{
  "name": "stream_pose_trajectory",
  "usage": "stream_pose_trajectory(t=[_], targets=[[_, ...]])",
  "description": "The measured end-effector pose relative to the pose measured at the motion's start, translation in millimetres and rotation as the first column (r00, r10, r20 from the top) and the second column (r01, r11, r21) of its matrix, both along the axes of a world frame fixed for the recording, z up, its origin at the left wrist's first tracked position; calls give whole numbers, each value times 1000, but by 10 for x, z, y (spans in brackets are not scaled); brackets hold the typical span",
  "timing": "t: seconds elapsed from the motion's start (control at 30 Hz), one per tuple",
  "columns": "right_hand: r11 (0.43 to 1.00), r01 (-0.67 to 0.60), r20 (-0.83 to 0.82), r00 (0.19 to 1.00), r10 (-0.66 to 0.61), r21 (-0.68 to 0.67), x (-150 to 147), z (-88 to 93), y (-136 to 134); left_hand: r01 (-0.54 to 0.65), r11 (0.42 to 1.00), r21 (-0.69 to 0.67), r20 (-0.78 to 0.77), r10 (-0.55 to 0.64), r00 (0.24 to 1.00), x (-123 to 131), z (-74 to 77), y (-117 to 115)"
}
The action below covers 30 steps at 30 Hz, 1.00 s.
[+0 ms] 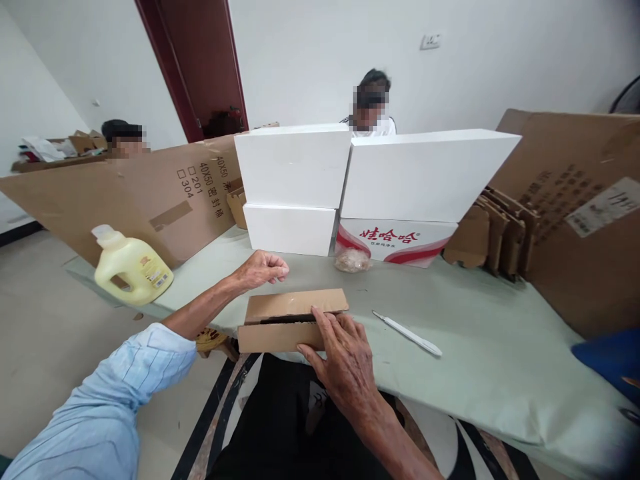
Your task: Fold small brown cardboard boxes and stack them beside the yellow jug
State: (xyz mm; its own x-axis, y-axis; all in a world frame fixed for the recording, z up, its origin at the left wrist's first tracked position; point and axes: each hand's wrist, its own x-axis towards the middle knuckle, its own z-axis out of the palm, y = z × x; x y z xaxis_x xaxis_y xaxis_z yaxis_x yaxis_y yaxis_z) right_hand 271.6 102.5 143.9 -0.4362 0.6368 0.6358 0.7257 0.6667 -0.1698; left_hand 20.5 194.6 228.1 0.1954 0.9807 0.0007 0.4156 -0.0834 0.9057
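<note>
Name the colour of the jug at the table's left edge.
Pale yellow jug, white cap; head view.

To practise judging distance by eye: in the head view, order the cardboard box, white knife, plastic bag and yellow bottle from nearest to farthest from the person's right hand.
1. Cardboard box, under the fingers of the right hand.
2. White knife, lying to its right.
3. Plastic bag, farther back, straight ahead.
4. Yellow bottle, far left.
</note>
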Motion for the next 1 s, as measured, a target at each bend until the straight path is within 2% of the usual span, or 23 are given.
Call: stream_pose_trajectory(t=[0.1,0.17,0.37,0.5,0.77,0.83,0.93,1.0], targets=[[1000,6,-9,1000,-6,9,5,-8,3,3,993,119,-93,8,996,-7,66,-132],[1000,0,-13,1000,0,24,8,-20,11,54,979,194,-155,-24,988,22,63,-286],[1000,-10,-12,1000,10,22,10,-30,29,227,905,360,-292,-121,949,145,-77,-624],[1000,-5,-8,1000,5,29,4,-21,32,375,816,441,-521,-107,847,168,-107,-721],[999,-4,-17,1000,5,47,-19,-36,48,507,774,380,-785,-20,619,206,-90,-782],[999,-2,-16,1000,2,48,-20,-43,50,489,789,371,-763,-41,645,204,-83,-757],[999,5,-13,1000,-5,42,-20,-45,53,409,832,375,-608,-113,786,190,-84,-707],[999,11,-11,1000,-10,41,-20,-43,57,348,854,387,-515,-113,850,193,-101,-693]])
